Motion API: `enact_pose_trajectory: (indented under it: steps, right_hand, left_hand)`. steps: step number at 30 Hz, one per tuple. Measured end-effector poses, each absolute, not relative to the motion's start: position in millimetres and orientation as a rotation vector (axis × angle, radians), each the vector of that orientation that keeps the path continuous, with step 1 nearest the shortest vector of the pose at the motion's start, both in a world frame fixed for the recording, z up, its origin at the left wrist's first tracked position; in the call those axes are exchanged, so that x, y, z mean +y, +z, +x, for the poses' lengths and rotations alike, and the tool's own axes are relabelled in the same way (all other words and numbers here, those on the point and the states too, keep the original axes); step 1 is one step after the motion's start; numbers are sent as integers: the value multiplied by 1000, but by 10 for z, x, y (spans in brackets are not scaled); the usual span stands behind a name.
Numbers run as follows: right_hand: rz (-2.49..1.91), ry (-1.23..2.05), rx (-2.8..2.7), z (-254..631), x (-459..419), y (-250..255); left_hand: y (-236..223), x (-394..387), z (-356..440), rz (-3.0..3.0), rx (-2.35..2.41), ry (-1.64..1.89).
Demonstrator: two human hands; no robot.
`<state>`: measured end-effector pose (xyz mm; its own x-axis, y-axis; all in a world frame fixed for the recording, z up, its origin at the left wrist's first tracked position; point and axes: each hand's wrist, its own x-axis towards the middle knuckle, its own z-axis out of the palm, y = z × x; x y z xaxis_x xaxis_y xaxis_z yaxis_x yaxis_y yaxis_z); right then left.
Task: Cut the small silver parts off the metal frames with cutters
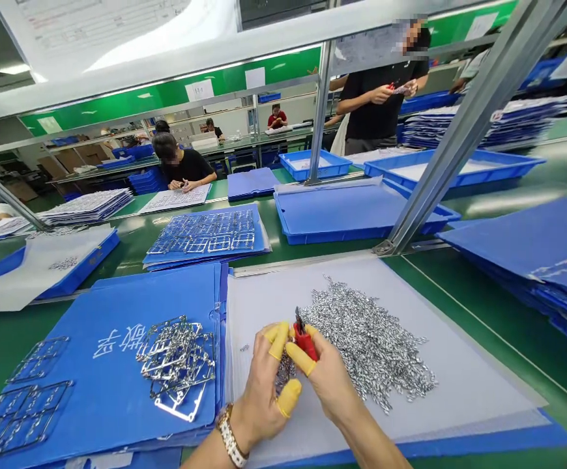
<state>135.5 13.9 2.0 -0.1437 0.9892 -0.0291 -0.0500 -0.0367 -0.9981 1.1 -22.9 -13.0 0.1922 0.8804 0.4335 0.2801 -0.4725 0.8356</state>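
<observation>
My right hand (330,371), with yellow finger cots, is closed around red-handled nippers (305,342) whose dark jaws point up. Beside it my left hand (261,387), also in yellow finger cots, curls its fingers over small shiny metal parts (285,371), partly hidden by the fingers. Both hands are close together above a white sheet (259,293). A large heap of small silvery metal parts (371,339) spreads on that sheet to the right of my hands. Left of them, a tangled stack of shiny metal frames (178,361) lies on a blue board (102,299).
More metal frames (22,410) lie at the board's left edge. Farther back, a blue board holds rows of frames (210,231). Blue trays (332,218), a slanted metal post (459,137) and stacked blue sheets (532,241) stand around. Co-workers (188,166) sit or stand across the bench.
</observation>
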Motion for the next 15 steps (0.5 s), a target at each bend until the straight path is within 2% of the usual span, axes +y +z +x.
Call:
enact_pose_trajectory:
  steps: [2,4,8,11,15]
  right_hand:
    - [-1154,1232,-1333,1360,142,5]
    - [-1152,940,-1525,1374,114,4]
    - [-814,341,-2039,1297,-42,-4]
    - [-744,239,-2286,1199,-190,-22]
    - [-826,327,-2363,1233,-257,28]
  left_hand:
    - [-120,-220,-6,1731,1159,1343]
    - [-102,-175,-20,1364,1162,1441]
    - [-32,-35,-55,519,791,1315]
    - [3,40,-97,258,558,1154]
    - [-13,59,-112,169,519,1170]
